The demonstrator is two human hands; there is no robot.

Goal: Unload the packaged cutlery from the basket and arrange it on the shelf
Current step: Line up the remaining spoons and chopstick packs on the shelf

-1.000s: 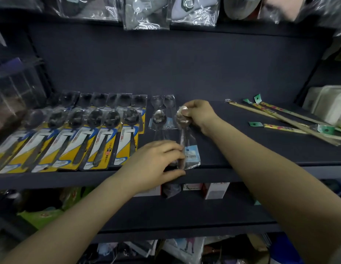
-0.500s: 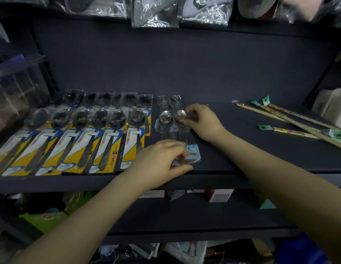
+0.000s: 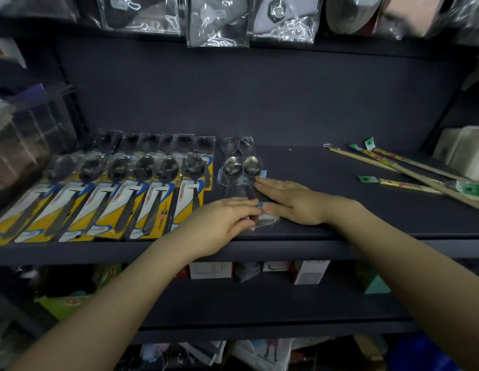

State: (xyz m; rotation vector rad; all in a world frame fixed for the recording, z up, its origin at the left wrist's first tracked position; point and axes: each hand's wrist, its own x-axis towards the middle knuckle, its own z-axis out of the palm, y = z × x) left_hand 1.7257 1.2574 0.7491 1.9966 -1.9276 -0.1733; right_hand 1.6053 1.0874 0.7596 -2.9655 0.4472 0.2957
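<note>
At the centre of the frame both hands lay flat on the dark shelf (image 3: 340,167), over the lower ends of two clear-bagged spoons. The left hand (image 3: 222,220) rested palm down with its fingers straight and close together, pointing right, their tips on the bottom of the clear spoon packs (image 3: 242,180). The right hand (image 3: 289,202) lay just beside it, fingers stretched out toward the upper left and pressing on the right pack's edge, with a ring on one finger; neither hand curled round anything. The two packs sat side by side, touching, bowls pointing toward the back of the shelf, a pale blue label showing between the two hands. Behind them, a second pair of clear spoon packs (image 3: 237,145) lay against the back.

To the left of centre a row of spoons on yellow-and-white cards (image 3: 131,202) ran toward the left edge of the frame, overlapping a second row of the same cards behind it. At the right of the frame several wrapped chopsticks (image 3: 409,172) with green tags lay crossed on the same shelf, well apart from the hands. Along the top of the frame hung goods in shiny plastic bags (image 3: 219,20). Below the shelf, in the lower middle, small boxes (image 3: 310,271) stood on a lower shelf. The basket was not in view.
</note>
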